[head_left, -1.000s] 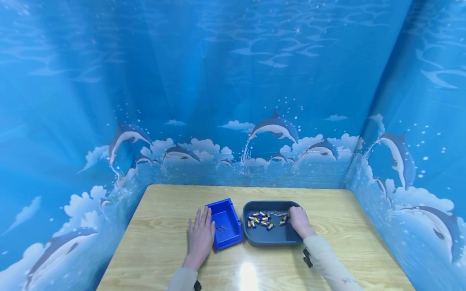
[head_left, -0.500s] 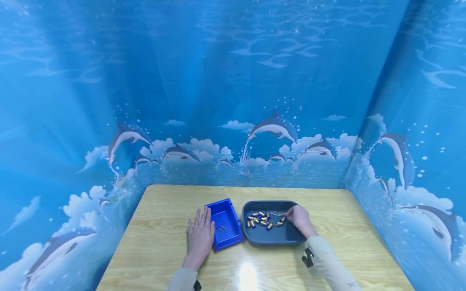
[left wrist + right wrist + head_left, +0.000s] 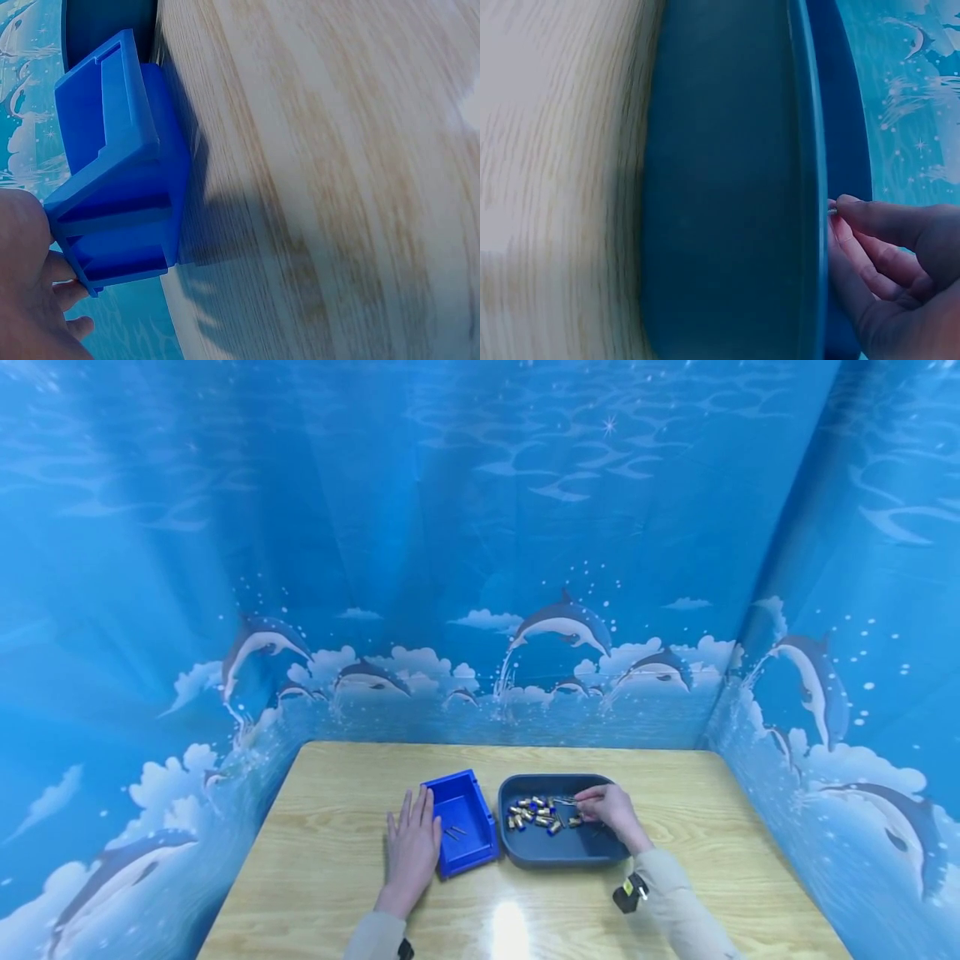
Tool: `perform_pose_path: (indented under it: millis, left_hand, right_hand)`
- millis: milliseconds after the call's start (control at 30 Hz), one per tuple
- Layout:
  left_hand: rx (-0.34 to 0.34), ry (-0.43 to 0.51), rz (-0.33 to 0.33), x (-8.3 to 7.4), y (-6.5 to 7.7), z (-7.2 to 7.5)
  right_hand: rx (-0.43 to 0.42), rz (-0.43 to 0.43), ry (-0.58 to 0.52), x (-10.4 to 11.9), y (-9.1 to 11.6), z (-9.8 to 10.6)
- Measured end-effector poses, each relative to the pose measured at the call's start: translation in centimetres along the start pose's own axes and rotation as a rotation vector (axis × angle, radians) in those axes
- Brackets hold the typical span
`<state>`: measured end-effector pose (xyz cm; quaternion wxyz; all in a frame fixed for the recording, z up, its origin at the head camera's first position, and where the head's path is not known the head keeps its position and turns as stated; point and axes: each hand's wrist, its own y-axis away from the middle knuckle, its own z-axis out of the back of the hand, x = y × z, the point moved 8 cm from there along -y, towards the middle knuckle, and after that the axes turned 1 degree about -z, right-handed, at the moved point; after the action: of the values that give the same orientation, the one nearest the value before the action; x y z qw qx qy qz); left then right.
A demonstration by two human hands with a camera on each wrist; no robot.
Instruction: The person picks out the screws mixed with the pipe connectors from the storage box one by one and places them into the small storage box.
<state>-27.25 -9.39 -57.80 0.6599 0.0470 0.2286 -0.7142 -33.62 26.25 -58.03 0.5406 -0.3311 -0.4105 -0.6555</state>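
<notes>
My left hand point(image 3: 412, 850) lies along the left wall of a blue plastic bin point(image 3: 475, 862), fingers straight. In the left wrist view, the thumb side touches the bin's rim. Two thin metal screws point(image 3: 454, 832) lie on the bin's floor. Over the right part of a dark grey tray point(image 3: 558, 862), my right hand point(image 3: 617, 812) pinches a small metal screw point(image 3: 832, 211) between thumb and fingertip; only its end shows. Several brass pneumatic fittings point(image 3: 531, 812) with blue ends are heaped in the tray. More screws point(image 3: 566, 802) lie beside them, partly behind my fingers.
Bin and tray stand side by side on a light wood table point(image 3: 360, 785), a narrow gap between them. A blue dolphin-print curtain point(image 3: 480, 568) encloses the table's back and sides. Black camera straps point(image 3: 630, 893) sit on the wrists.
My right hand has come up from the tray's right end and shifted slightly left, thumb and fingers now pinching. The left hand and blue bin have stayed put.
</notes>
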Motion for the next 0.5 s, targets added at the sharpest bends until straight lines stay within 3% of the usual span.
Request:
perform_pose_path:
  millis: [200, 500]
  left_hand:
    - [-0.007, 0.004, -0.004, 0.0, 0.0, 0.1]
    - [-0.01, 0.014, -0.008, -0.1, 0.0, 0.1]
  right_hand:
    - [0.011, 0.01, -0.096, 0.5, 0.3, -0.9]
    - [-0.015, -0.003, -0.051, 0.7, 0.3, -2.0]
